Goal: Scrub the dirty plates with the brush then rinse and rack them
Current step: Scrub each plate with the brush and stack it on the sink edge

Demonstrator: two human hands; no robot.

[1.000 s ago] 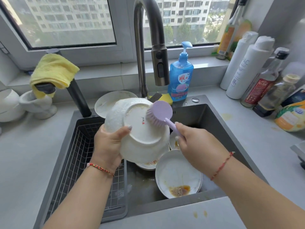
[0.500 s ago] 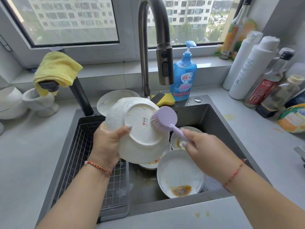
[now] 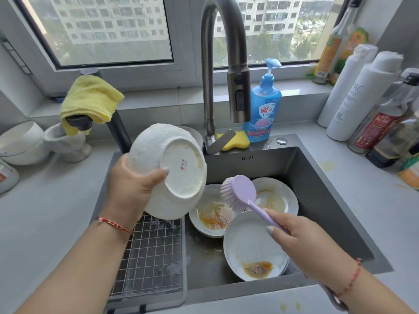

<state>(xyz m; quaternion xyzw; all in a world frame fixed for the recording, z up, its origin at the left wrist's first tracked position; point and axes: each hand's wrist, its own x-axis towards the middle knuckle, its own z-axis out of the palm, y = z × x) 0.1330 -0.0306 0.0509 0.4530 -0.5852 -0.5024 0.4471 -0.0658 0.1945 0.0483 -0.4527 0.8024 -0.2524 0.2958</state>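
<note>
A white plate [image 3: 179,175] is gripped bottom-up by the left hand [image 3: 133,189] above the sink [image 3: 317,200]; the brush [image 3: 240,193] is held by the right hand [image 3: 301,241], apart from it. Grey counter [image 3: 45,211], window [image 3: 102,30] far.

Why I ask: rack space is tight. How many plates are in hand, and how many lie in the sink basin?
Plate in left hand: 1
Plates in sink basin: 3
Total: 4
</note>
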